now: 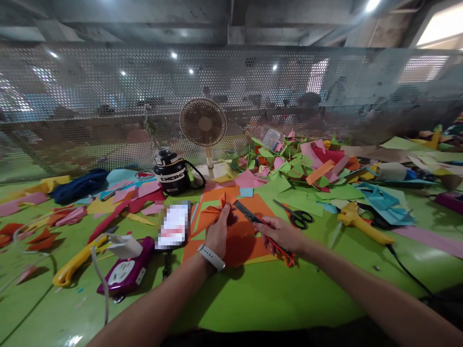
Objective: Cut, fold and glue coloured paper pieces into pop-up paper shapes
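Observation:
My left hand (pixel 220 231), with a white band on the wrist, pinches a folded orange paper piece (pixel 212 215) above orange sheets (pixel 238 250) on the green table. Close by on the right, my right hand (pixel 275 233) is closed around a dark, flat-bladed tool with red edging (pixel 246 212); its tip points up and left toward the folded piece. Whether the tip touches the paper cannot be made out. Black scissors (pixel 298 218) lie just beyond my right hand.
A yellow glue gun (pixel 365 226) with a cord lies right. Left are a phone (pixel 173 225), a purple power strip (pixel 132 270) and a yellow tool (pixel 77 260). Behind stand a black bottle (pixel 172 176), a fan (pixel 203 123) and a heap of paper scraps (pixel 296 164).

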{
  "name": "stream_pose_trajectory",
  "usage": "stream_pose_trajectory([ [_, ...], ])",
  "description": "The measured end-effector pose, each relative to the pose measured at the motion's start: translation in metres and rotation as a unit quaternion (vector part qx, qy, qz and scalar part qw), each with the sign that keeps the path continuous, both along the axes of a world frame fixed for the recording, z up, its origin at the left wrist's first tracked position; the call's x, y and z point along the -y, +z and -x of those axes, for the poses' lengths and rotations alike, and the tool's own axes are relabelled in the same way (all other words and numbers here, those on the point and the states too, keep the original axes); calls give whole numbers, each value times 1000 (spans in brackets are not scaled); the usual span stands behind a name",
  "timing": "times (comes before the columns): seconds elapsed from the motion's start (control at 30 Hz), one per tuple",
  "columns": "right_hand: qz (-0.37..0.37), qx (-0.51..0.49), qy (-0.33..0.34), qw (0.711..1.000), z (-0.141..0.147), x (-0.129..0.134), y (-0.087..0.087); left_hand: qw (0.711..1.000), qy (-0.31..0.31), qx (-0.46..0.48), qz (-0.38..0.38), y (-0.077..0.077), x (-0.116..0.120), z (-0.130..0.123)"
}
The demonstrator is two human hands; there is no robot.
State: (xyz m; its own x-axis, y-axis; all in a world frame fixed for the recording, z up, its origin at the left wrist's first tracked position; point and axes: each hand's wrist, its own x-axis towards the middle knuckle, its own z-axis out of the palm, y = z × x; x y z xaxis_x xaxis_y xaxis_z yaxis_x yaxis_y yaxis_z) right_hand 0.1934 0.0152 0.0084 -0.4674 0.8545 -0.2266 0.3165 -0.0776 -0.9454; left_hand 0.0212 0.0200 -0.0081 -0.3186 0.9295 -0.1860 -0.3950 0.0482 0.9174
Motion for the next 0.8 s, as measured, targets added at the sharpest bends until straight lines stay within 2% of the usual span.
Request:
stream_pose_trajectory([
  [0.3,19,-15,14,1000,1,1,1,995,3,-92,-45,-5,0,-2],
  [0.53,17,-32,9,999,3,-1,4,978,-50,-170,-112,4,8,-6],
  [0.67,4,-55,-2,998,4,-1,1,981,-49,-167,-80,11,15,-9],
  [0.8,-6,-63,-21,998,6,2,1,986,-40,-151,-53,9,17,-10],
])
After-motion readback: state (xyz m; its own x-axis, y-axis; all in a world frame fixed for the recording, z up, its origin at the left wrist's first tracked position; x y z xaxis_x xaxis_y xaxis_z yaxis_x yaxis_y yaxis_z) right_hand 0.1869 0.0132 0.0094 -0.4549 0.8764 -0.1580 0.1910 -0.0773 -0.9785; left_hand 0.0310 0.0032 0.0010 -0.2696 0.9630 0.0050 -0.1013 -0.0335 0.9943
